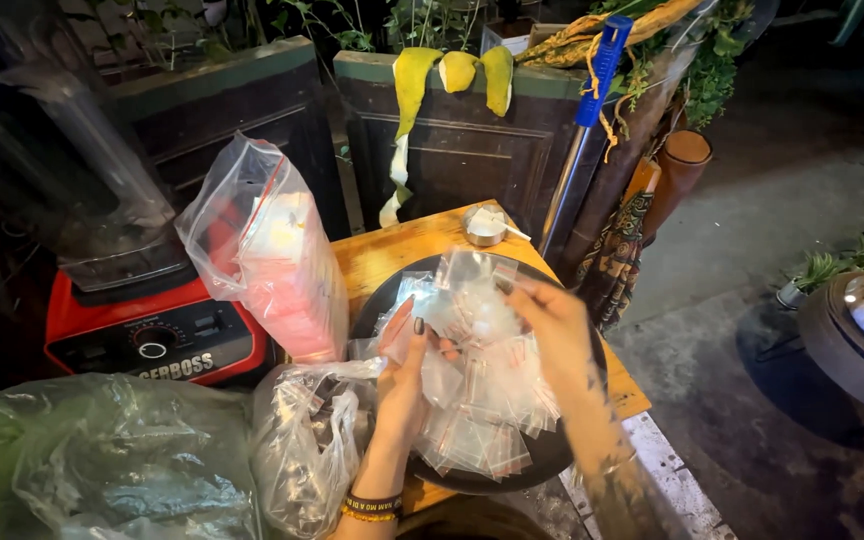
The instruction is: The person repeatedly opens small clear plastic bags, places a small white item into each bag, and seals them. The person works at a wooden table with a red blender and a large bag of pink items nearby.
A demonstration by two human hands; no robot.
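Note:
A round black tray (542, 462) rests on a small wooden table (392, 250) and carries a heap of small clear zip bags (472, 400). My left hand (404, 375) pinches one small clear bag at the heap's left side, thumb raised. My right hand (552, 320) reaches in from the right, its fingers closed on the top of another small clear bag (472, 300) held above the heap. Both wrists come up from the bottom edge; the left one wears beaded bracelets.
A red blender base (152, 340) with a clear jug stands at left. A large clear bag of red-and-white packs (277, 260) leans beside it. Crumpled plastic bags (302, 440) lie at lower left. A small metal cup (484, 228) sits behind the tray. A blue-handled pole (592, 100) leans on dark wooden crates.

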